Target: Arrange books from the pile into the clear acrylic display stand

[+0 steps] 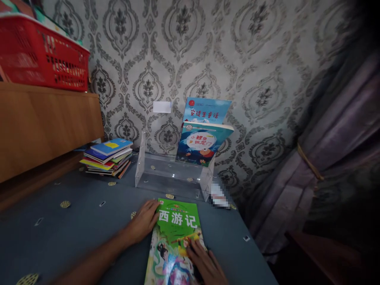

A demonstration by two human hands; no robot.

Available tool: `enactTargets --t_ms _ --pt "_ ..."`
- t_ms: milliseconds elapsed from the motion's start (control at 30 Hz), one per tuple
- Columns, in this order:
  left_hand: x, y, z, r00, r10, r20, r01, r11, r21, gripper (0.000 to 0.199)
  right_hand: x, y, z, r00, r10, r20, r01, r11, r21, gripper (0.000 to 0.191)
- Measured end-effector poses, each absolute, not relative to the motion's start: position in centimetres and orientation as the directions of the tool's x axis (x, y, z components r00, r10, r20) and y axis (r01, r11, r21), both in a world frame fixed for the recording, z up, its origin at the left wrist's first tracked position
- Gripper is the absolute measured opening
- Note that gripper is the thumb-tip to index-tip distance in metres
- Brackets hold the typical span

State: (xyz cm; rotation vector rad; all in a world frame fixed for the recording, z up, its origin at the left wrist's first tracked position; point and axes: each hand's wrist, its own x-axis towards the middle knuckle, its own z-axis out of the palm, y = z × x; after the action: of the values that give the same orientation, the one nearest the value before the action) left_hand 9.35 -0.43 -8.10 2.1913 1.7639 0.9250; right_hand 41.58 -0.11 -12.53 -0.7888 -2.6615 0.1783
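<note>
A book (pixel 178 233) with a green cover and white Chinese title lies face up on the table in front of me. My left hand (pixel 145 221) is at its upper left edge, fingers bent and close together, pinching that edge. Across the lower right of the cover, my right hand (pixel 204 259) rests with its fingers stretched out. Behind the book stands a clear acrylic book rack (pixel 173 174). Two blue picture books lean upright at its right end: a front one (pixel 202 144) with a fish on it and a taller one (pixel 208 109) behind.
A stack of books (pixel 108 156) sits at the back left beside a wooden cabinet (pixel 50 122). On the cabinet is a red plastic basket (pixel 65 59). A blurred white item (pixel 219 196) lies right of the rack. Tied curtains (pixel 297 198) hang past the table's right edge.
</note>
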Motion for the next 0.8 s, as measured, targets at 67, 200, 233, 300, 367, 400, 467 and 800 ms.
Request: enactTargets --t_ms 67,200,233,300,367,400,467,800 --pt "9.4 -0.5 -7.7 0.111 0.937 0.33 0.822 -0.273 0.499 0.042 41.1 0.6 -11.1 -0.748 0.614 0.252 0.546 0.785 -0.292 0.058" --pt "9.5 -0.7 -7.1 0.119 0.945 0.304 0.831 -0.262 0.49 0.042 38.9 2.2 -8.1 -0.69 0.704 0.169 0.606 0.689 -0.397 0.056" --pt "9.6 -0.7 -7.0 0.118 0.946 0.302 0.833 -0.26 0.489 0.041 38.2 2.8 -7.5 -0.688 0.713 0.139 0.612 0.672 -0.416 0.056" --pt "9.7 -0.7 -6.9 0.118 0.946 0.302 0.835 -0.259 0.485 0.04 37.0 4.3 -6.6 -0.681 0.728 0.085 0.631 0.641 -0.438 0.059" --pt "9.7 -0.8 -6.8 0.117 0.942 0.315 0.836 -0.264 0.48 0.039 36.0 5.9 -6.2 -0.661 0.748 0.054 0.655 0.611 -0.444 0.062" --pt "9.7 -0.8 -6.8 0.118 0.94 0.321 0.837 -0.268 0.477 0.039 35.6 6.6 -6.1 -0.652 0.757 0.054 0.662 0.602 -0.446 0.063" --pt "9.8 -0.8 -6.8 0.124 0.938 0.324 0.838 -0.274 0.471 0.04 35.2 7.8 -6.5 -0.638 0.765 0.083 0.658 0.598 -0.458 0.062" --pt "9.5 -0.5 -9.0 0.09 0.936 0.34 0.866 -0.242 0.437 0.043 35.3 8.1 -7.9 -0.573 0.789 0.221 0.631 0.597 -0.495 0.059"
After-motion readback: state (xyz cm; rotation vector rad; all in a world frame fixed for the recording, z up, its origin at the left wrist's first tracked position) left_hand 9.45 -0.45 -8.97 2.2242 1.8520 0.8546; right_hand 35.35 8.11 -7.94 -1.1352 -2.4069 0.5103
